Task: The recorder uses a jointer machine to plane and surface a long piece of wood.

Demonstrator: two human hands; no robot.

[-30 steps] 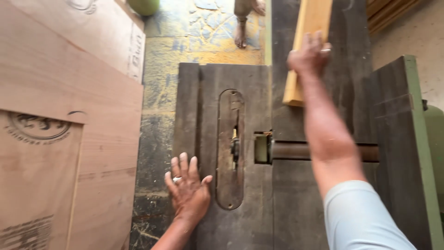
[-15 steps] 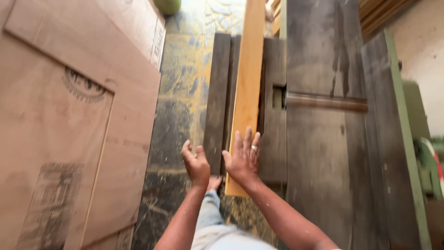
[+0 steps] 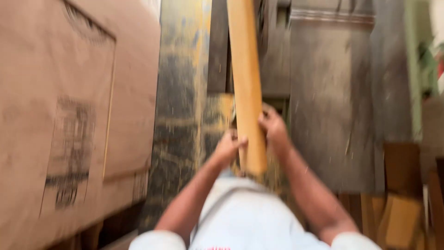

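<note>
Both hands grip near end of a long wooden plank (image 3: 245, 78). Left hand (image 3: 228, 147) curls fingers on its left edge, right hand (image 3: 273, 127) wraps fingers on its right edge, both clamped on the wood. Plank runs away from the person over the dark saw table (image 3: 333, 92). Stacked plywood sheets (image 3: 69, 115) at left. Frame blurry.

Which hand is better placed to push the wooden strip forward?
Probably the right hand: it grips the strip on its side further up, toward the saw table. The left hand holds nearer the end.
</note>
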